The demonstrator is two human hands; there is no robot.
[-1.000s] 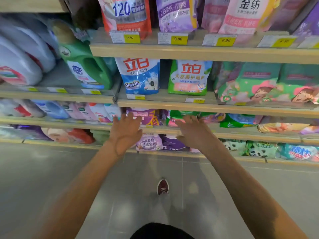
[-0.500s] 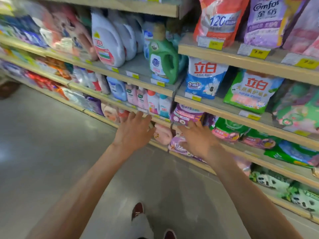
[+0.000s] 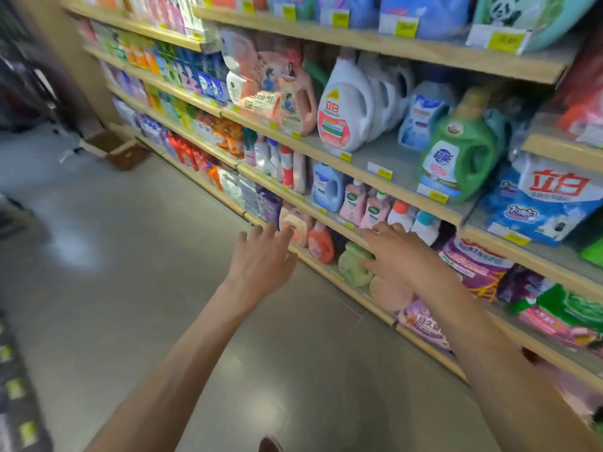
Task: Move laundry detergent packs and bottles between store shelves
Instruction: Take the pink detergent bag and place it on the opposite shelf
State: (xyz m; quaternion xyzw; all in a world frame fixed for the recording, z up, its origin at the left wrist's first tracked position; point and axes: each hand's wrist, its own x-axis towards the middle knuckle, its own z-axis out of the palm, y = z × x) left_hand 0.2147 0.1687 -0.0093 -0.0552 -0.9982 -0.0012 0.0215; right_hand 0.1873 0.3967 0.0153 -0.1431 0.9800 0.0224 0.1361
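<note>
Step in hand: I read this as the reach before a pick. Neither hand holds anything, so no pack or bottle is on the move yet.
Left hand: the left hand [image 3: 261, 259] is palm down with its fingers spread and loose. It is empty, out over the floor [image 3: 130, 256] and just short of the lower shelves. Its fingertips are near a peach bottle [image 3: 295, 225], but I cannot tell whether they touch.
Right hand: the right hand [image 3: 398, 252] is spread wide and empty, in front of the edge of the shelf [image 3: 277, 185] that carries the small bottles [image 3: 365, 203]. Its fingertips are close to a white bottle with an orange cap [image 3: 399, 213], though I cannot make out contact. The thumb crosses in front of a pale green bottle [image 3: 350, 269] one level down.
Where the goods are: all of them are on the shelves. A big green bottle [image 3: 456, 151] and a white bottle with a pink label [image 3: 346, 106] stand one level above the small bottles. A blue and white pack [image 3: 548, 203] sits to their right, and a purple pack [image 3: 473, 265] lies just beside my right wrist.
Next move calls for: I need to settle on one item. The small bottles are nearest my right hand, so my guess is to curl the fingers round one neck or body and lift it straight out. The left hand is free to steady the row or take a second item.
Watch for: the small bottles stand touching one another, so a sideways pull would likely tip a neighbour.
Doubt: the picture is smeared, so I cannot read the labels near my hands.
</note>
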